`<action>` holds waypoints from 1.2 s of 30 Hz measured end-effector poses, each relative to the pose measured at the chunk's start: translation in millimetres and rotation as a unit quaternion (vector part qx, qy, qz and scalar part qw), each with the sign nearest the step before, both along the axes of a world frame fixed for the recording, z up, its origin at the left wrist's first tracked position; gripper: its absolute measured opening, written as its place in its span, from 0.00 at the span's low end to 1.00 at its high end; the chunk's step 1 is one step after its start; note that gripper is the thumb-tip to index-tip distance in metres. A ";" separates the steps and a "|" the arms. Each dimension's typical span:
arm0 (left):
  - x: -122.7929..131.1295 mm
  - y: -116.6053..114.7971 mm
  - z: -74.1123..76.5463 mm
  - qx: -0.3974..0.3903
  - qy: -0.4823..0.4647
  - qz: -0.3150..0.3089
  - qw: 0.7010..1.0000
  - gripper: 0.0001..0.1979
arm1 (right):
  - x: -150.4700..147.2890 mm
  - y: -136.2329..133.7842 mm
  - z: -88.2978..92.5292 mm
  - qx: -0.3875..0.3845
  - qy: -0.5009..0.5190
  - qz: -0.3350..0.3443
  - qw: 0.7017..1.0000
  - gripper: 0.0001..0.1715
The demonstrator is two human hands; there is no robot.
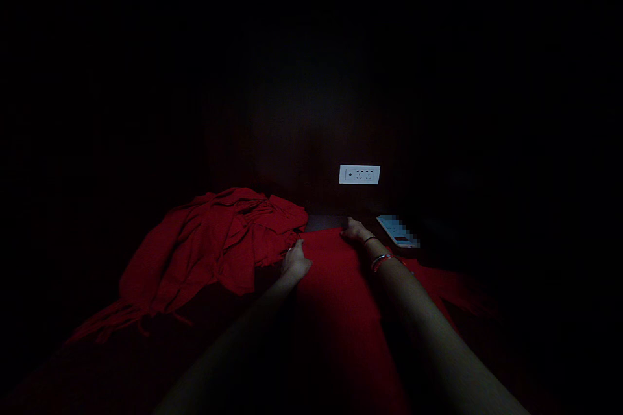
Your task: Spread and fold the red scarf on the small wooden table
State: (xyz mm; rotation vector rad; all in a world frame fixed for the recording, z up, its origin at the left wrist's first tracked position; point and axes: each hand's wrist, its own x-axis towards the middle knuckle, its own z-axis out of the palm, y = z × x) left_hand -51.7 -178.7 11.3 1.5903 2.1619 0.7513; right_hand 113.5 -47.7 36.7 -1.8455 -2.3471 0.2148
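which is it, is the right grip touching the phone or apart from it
Apart. The head view shows a dark gap between the right grip and the left edge of the phone.

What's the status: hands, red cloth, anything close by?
Left hand and right hand at far end of flat red cloth; grip unclear, dim light. Cloth runs back toward wearer. Bunched red cloth beside left hand; phone beyond right.
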 end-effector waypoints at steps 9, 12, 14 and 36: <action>-1.4 13.0 2.0 0.030 0.008 -0.069 0.997 0.19 | 0.7 33.5 -6.2 -0.074 0.040 0.052 0.995 0.20; -1.7 14.5 1.1 0.058 0.012 -0.080 0.995 0.22 | 4.3 35.2 -2.8 -0.067 0.024 0.073 0.995 0.23; -1.4 15.4 -0.1 0.077 0.020 -0.090 0.993 0.24 | 5.3 32.7 -1.6 -0.044 0.010 0.102 0.994 0.28; -11.8 12.9 -1.3 0.144 0.157 0.002 0.977 0.31 | -43.1 22.5 9.5 0.125 -0.103 0.100 0.982 0.18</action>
